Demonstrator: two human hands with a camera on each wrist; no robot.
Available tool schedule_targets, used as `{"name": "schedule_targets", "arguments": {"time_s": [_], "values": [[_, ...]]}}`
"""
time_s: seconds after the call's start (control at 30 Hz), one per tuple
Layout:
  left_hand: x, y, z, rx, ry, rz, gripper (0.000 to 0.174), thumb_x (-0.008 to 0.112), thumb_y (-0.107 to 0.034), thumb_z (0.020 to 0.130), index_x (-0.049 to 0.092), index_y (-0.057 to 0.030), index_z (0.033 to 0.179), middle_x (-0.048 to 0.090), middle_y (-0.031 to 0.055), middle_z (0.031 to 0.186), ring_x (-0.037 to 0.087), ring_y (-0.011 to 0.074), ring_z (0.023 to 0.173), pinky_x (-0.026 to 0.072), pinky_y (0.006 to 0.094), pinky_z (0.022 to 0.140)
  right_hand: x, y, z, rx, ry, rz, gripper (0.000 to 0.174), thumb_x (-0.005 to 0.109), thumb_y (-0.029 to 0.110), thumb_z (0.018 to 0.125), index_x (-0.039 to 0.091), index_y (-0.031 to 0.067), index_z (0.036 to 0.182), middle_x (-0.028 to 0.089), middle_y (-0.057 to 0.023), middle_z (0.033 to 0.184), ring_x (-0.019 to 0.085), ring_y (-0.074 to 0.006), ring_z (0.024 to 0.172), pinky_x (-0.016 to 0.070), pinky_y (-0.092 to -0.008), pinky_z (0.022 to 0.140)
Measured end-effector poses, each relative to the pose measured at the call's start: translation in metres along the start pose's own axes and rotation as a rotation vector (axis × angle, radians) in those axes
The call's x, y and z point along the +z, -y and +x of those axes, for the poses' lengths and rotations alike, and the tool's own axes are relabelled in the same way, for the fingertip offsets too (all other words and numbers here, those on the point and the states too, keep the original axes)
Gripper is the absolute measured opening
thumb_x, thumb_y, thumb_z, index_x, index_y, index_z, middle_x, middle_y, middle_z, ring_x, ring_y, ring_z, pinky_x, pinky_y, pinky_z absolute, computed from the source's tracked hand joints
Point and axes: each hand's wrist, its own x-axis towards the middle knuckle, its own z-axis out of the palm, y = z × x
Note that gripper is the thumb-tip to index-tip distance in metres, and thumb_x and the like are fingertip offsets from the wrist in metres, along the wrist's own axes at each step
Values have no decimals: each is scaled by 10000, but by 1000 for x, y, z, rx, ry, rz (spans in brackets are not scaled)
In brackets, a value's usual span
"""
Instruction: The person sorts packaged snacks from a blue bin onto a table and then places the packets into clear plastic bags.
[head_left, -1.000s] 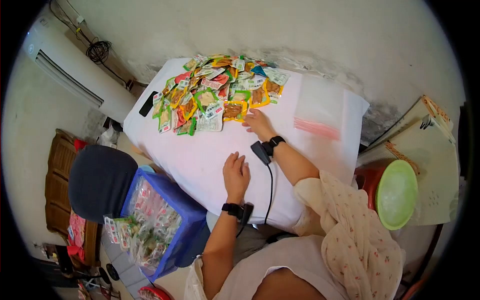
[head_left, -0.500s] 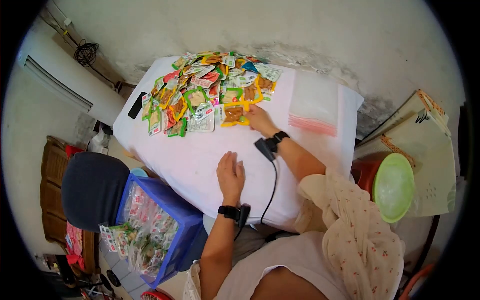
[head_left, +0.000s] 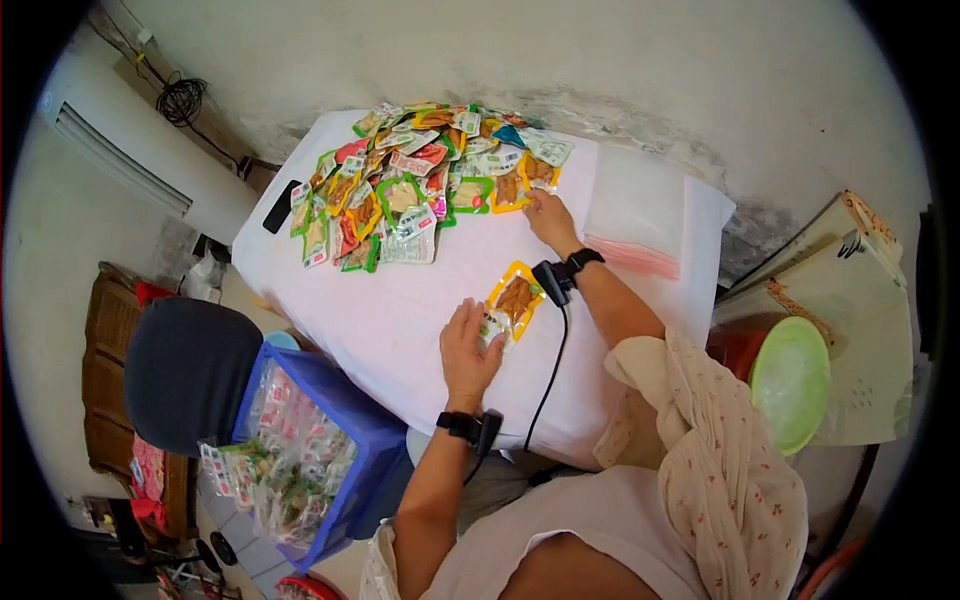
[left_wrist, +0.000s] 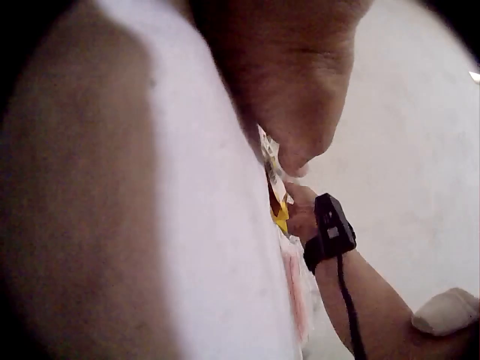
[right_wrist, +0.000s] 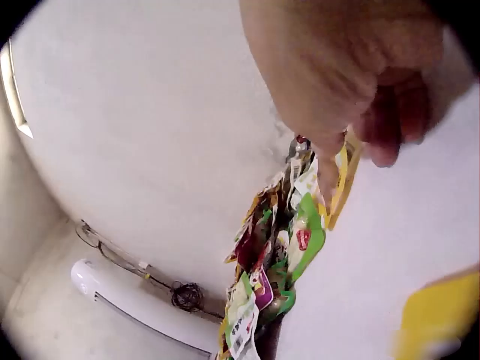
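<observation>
My left hand lies palm down near the table's front, its extended fingers and thumb resting on the white end of a yellow-edged packet with brown contents. Farther out, my right hand is at the right edge of the packet pile. In the right wrist view its index finger and thumb side pinch a yellow-edged packet, while other fingers curl. The left wrist view shows my left hand above a packet, its far fingers out of sight.
Clear bags with pink edges lie at the table's right. A dark phone-like object is left of the pile. A blue crate of packets stands front left, by a dark chair. A green basin is at right.
The yellow-edged packet that my right hand held beside the pile now lies by my left hand, which touches it. My right hand has moved to another yellow-edged packet at the pile's right edge.
</observation>
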Motion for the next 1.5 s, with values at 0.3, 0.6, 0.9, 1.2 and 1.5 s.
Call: {"name": "schedule_targets", "arguments": {"time_s": [0.3,0.6,0.9,1.2,1.5], "values": [[6,7,1,20,13,32,534,691,-197,761,545,-28,1246,533,192,1281,470,362,1204,351,439,1005,-3,9,3,228,151,280,222,587,237,846,674,33,838,653,-119,684,635,-220,602,497,-353,597],[4,4,0,-30,-39,3,566,597,-181,842,430,7,1350,457,219,1358,453,367,1219,337,435,1021,-91,24,-93,261,897,656,235,619,227,878,647,45,1025,606,-21,657,574,-117,586,461,-269,552],[6,9,0,-11,-16,-11,482,593,-176,844,510,-8,1288,481,212,1337,463,368,1201,351,437,1009,-27,-1,4,-553,-149,-519,343,614,146,786,583,20,1104,600,-168,973,618,-286,790,523,-421,691],[6,8,-1,-58,-65,-73,450,604,-159,831,541,-2,1248,504,202,1318,488,359,1176,366,427,999,-38,0,19,-505,167,-645,110,518,99,799,619,56,815,660,-140,744,661,-270,687,520,-412,578],[5,8,0,-67,-80,-96,452,613,-175,843,534,13,1247,504,213,1310,499,355,1156,374,424,988,-111,67,-58,-623,573,-336,155,599,176,805,652,51,880,638,-106,866,614,-297,833,504,-423,712]]}}
